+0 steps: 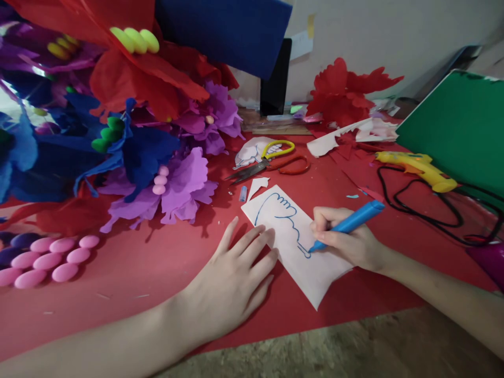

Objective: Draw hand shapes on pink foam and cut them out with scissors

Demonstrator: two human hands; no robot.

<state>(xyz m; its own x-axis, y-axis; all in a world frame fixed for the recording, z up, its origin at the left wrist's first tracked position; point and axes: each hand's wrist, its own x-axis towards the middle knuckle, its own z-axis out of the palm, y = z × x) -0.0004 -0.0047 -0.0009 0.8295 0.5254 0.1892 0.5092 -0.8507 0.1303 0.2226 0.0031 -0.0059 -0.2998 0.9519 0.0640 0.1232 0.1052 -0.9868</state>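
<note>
Red worktop (pixel 165 247) here, white paper (pixel 301 275) lying aslant near the centre! Risk now: if the left hand (pixel 232 281) presses too lightly, the paper could skid and the blue outline (pixel 283 217) wobble. That hand's palm-down, fingers loosely spread, tips over the paper's edge; right hand (pixel 346 241) low, fingers pinched round the blue marker (pixel 356 218), nib at the outline's end.

Left of the white paper (pixel 290 254), I see a passage over the red surface (pixel 157 257) between the heaped flowers (pixel 153 139) and the left hand (pixel 240 273), with pink ovals (pixel 47 260) at its far end. Scissors (pixel 263 165) obstruct the paper's far side. On its right stand the right hand (pixel 350 239), gripping a blue marker (pixel 356 217), then looping black cord (pixel 381 185).
</note>
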